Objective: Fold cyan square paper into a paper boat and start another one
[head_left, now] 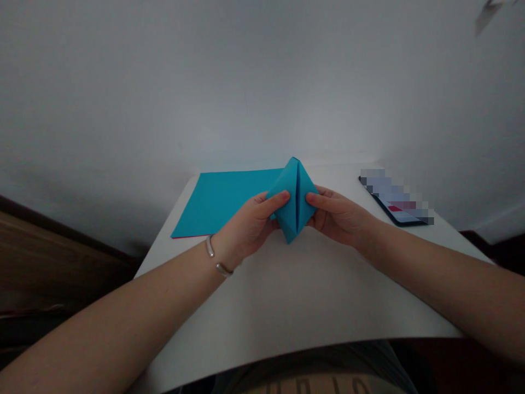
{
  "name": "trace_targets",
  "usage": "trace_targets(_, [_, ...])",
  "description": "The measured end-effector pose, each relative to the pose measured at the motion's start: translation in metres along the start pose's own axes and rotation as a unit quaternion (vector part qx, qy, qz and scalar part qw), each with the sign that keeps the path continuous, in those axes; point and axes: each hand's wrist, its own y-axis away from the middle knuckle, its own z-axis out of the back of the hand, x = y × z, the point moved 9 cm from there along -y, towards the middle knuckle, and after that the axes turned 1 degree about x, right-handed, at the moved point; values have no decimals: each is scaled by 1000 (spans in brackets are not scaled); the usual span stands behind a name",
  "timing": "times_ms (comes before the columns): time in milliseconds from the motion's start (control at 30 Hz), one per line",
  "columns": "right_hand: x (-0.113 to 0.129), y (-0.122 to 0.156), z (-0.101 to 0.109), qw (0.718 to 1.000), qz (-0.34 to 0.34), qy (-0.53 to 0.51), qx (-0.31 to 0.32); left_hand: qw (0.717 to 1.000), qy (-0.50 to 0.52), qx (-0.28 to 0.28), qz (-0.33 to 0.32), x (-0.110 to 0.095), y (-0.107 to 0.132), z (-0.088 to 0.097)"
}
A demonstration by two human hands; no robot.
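Note:
A folded blue paper (290,183), diamond-shaped with a dark slit running down its middle, is held up above the table between both hands. My left hand (256,221) pinches its left corner, thumb on the front face and fingers behind. On the opposite corner, my right hand (338,213) grips in the same way, its thumb near the slit. The fingertips behind the paper are mostly hidden. Behind my left hand lies a flat blue sheet of paper (229,197), with a thin red edge showing beneath it.
A phone (396,200) with a partly blurred screen lies on the right of the white table (295,306). The wall (246,82) rises directly behind the table. Brown wooden furniture (53,262) stands at the left. A metal cuff bracelet (210,246) is on my left wrist.

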Motion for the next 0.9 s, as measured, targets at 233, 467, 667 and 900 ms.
trace_targets(233, [-2, 1, -1, 1000, -10, 14, -5, 1000, 2, 5, 5, 1, 1, 0])
trace_targets(467, [3, 2, -1, 1000, 2, 24, -1, 999, 14, 37, -4, -3, 1, -7])
trace_targets(667, [11, 4, -5, 997, 35, 62, 18, 998, -24, 49, -30, -10, 2, -10])
trace_targets(900, [35, 1, 12, 961, 150, 232, -4, 989, -96, 7, -116, -23, -2, 7])
